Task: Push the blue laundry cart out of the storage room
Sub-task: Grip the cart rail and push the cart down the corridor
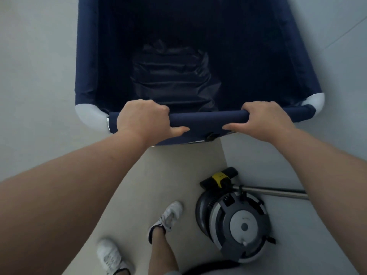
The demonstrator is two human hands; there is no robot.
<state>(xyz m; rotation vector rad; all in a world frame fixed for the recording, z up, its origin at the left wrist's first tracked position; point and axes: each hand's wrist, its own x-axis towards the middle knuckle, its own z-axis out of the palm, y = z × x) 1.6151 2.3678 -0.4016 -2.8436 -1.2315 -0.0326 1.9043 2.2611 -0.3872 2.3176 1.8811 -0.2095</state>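
Observation:
The blue laundry cart (87,56) fills the upper middle of the head view, a deep navy fabric bin with white rounded corners. A dark crumpled bag lies at its bottom. Its near top rail (206,119) is wrapped in navy fabric. My left hand (143,118) grips the rail's left part, fingers over the top and thumb underneath. My right hand (266,120) grips the right part the same way. Both arms reach forward from the bottom of the frame.
A grey round vacuum cleaner (236,221) with a metal tube (274,192) and a yellow-and-black nozzle (218,178) sits on the floor at lower right, close to my white shoes (170,217). Pale walls stand close on both sides of the cart.

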